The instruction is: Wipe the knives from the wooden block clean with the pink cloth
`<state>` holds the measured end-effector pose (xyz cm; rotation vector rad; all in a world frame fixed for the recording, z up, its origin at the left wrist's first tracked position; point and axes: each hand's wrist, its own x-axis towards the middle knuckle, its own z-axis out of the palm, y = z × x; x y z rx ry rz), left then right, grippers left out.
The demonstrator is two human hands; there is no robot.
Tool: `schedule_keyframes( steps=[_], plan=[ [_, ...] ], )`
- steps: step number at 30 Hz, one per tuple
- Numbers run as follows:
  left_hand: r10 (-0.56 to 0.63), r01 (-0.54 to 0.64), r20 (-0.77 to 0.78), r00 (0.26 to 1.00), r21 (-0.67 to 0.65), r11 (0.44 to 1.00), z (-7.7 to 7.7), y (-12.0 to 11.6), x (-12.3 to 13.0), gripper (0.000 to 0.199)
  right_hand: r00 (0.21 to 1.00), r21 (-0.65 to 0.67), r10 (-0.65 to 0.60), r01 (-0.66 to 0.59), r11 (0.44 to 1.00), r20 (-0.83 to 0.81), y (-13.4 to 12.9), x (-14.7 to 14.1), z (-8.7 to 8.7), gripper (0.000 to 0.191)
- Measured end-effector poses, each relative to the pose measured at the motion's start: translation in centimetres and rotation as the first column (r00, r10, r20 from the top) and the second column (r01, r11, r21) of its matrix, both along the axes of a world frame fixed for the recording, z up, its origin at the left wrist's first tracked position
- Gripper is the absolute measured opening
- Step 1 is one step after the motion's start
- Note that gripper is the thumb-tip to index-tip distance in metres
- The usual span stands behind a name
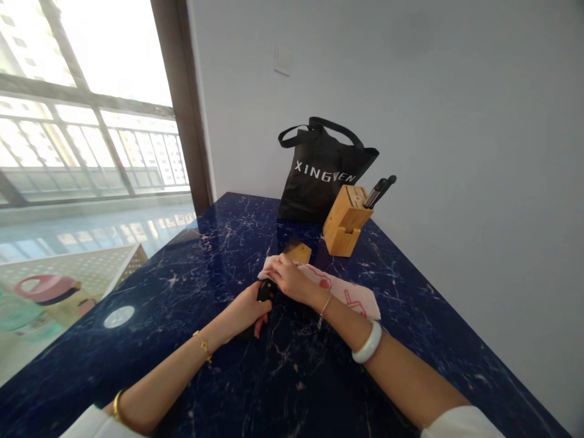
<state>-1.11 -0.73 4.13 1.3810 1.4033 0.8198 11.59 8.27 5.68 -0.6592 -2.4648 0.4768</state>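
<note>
My left hand (250, 307) is wrapped round the black handle of a kitchen knife (265, 290). Beyond the handle, part of a broad blade shows, shiny and mirroring the yellow of the wood. My right hand (289, 277) presses a pink-and-white towel (349, 298) with red markings against the knife, close to where handle and blade meet. The towel's loose end trails to the right beneath my right forearm. Most of the blade is hidden by the towel and my right fingers.
A wooden knife block (340, 237) holding black-handled tools stands past my hands on the dark blue marbled table (219, 255). Behind it is a black tote bag (314, 182) by the wall. At left are a white perforated basket (123, 258) and a window.
</note>
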Motion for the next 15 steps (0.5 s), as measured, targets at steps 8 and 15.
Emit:
schedule_keyframes(
  steps=[8,15],
  plan=[
    [0.036,-0.036,0.011,0.999,-0.034,0.999,-0.1,0.1,0.2,0.02,0.975,0.006,-0.221,0.221,0.975,-0.004,6.4,0.5,-0.2,0.025],
    [0.038,-0.038,0.015,0.999,-0.049,0.998,-0.3,0.3,0.1,0.024,0.887,-0.069,-0.458,0.454,0.888,-0.053,12.1,0.3,-1.3,0.016]
  ],
)
